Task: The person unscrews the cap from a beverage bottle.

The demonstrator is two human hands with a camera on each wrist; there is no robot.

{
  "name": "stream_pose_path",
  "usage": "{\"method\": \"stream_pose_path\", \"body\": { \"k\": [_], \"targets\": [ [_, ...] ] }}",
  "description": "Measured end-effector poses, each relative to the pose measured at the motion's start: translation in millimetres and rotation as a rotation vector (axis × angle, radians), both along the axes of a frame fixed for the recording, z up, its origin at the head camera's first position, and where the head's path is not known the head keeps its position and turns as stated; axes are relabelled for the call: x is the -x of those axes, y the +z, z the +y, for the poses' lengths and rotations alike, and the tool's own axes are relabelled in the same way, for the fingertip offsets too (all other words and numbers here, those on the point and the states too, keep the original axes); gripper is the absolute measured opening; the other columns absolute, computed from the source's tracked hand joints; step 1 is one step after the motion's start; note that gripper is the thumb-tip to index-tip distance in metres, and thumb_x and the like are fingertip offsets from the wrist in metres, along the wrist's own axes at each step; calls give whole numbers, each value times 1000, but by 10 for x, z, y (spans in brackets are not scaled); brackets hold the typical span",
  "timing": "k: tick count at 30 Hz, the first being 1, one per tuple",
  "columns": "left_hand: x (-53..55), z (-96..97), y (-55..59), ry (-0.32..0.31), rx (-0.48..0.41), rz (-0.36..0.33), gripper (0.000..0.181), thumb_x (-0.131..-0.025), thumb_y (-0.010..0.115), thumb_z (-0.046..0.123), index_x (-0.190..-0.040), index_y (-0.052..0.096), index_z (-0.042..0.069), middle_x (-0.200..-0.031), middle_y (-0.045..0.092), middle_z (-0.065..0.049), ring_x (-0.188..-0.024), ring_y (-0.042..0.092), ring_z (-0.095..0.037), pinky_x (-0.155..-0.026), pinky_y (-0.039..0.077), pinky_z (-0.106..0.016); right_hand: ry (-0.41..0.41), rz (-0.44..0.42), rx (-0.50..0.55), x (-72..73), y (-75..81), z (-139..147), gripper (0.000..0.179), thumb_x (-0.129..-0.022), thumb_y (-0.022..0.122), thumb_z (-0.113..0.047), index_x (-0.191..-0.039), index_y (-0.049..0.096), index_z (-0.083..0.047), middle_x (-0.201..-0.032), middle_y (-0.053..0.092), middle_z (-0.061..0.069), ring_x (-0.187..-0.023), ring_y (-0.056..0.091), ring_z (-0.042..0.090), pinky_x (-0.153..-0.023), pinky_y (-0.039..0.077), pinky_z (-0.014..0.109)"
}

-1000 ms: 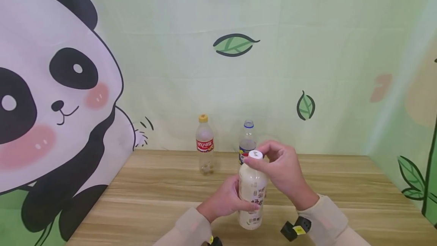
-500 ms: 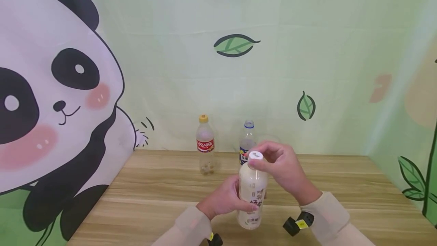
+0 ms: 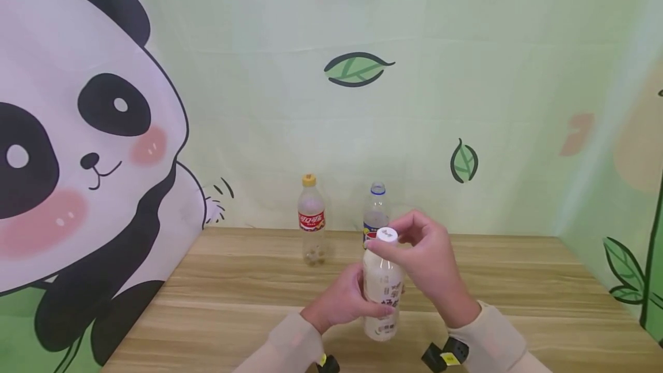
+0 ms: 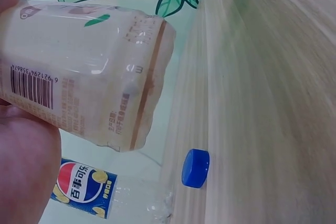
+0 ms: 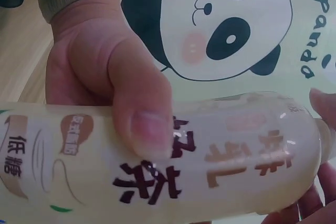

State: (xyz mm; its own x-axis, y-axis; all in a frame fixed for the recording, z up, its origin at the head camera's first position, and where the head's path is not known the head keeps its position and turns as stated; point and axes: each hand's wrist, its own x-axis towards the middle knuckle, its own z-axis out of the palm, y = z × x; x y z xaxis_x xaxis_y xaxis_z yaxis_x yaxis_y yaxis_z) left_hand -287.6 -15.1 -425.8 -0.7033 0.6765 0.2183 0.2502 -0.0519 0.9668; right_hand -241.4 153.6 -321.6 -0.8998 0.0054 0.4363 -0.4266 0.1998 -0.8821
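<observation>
Holding of the cream-coloured bottle (image 3: 381, 278) is done by the left hand (image 3: 336, 301), which is clamped round its body, the thumb laid across the printed label. The white cap (image 3: 387, 235), seated at the neck, is pinched between the thumb and curled fingers of the right hand (image 3: 430, 261). The bottle is held slightly tilted, its base raised clear of the wooden table (image 3: 233, 286). Behind it, a blue-labelled bottle (image 3: 375, 224) is seen upright, open-necked and partly hidden; near its foot, in the left wrist view, a blue cap (image 4: 195, 168) is noted. Farther left, a red-labelled bottle (image 3: 311, 220) is found upright, closed by a yellow cap (image 3: 308, 179). Beyond, a green backdrop (image 3: 269, 102) is printed with a panda (image 3: 103, 148).
</observation>
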Motion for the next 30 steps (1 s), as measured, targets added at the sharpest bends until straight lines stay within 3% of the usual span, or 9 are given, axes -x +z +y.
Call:
{"method": "stream_pose_path", "body": {
  "k": [7, 14, 19, 24, 27, 30],
  "targets": [
    [-8, 3, 37, 14, 13, 34, 58, -83, 79, 3, -134, 55, 15, -124, 69, -9, -108, 69, -12, -99, 55, -31, -65, 15, 18, 2, -7, -35, 31, -72, 94, -18, -84, 67, -8, -93, 71, 4, -87, 63, 19, -85, 49, 33],
    [-8, -2, 39, 23, 30, 63, 56, -80, 78, 3, -131, 57, 11, -121, 70, -13, -105, 70, -11, -98, 55, -30, 11, 13, 42, 5, -18, -25, 26, -77, 91, -17, -90, 70, -8, -94, 71, 2, -88, 62, 20, -77, 52, 29],
    [3, -7, 22, -17, 4, 76, 52, -80, 75, 1, -128, 58, 9, -116, 71, -19, -102, 71, -11, -99, 55, -31, 87, -2, 26, 32, -38, 11, 25, -81, 87, -15, -97, 71, -6, -96, 70, 2, -94, 63, 22, -82, 53, 32],
    [22, -16, 19, -51, 11, 65, 53, -82, 75, 3, -131, 55, 11, -119, 70, -17, -104, 70, -11, -100, 55, -31, 74, -15, 7, 60, -58, 40, 25, -83, 87, -19, -97, 70, -7, -98, 69, 2, -94, 60, 23, -82, 52, 32],
    [24, -12, 20, -27, 11, 54, 56, -84, 77, 4, -134, 53, 13, -120, 69, -12, -105, 69, -11, -98, 56, -31, 29, 3, 8, 75, -71, 51, 27, -81, 88, -21, -94, 70, -8, -96, 70, 3, -92, 59, 23, -81, 51, 31],
    [12, 3, 21, 45, 7, 63, 61, -83, 82, 6, -136, 53, 18, -120, 68, -7, -105, 69, -13, -96, 57, -32, -5, 26, 14, 85, -76, 52, 29, -79, 90, -22, -92, 69, -8, -96, 71, 5, -91, 60, 22, -83, 49, 30]
  ]
}}
